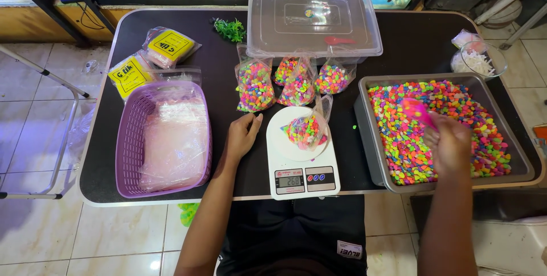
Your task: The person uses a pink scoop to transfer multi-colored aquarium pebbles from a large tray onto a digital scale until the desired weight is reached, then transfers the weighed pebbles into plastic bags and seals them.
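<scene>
— Pink scoop, is that what the right hand is gripping?
— Yes, its fingers are closing round the handle, and the scoop is hovering over the grey tray of coloured pebbles.
— And the left hand?
— It is lying loosely open on the black table, clamped on nothing, just beside the white scale.
— What is sitting on the scale?
— An open bag partly filled with pebbles, standing on the round plate.
— Anything behind it?
— Three filled bags are leaning in front of a clear lidded box. A purple basket of empty bags is sitting well left.
</scene>
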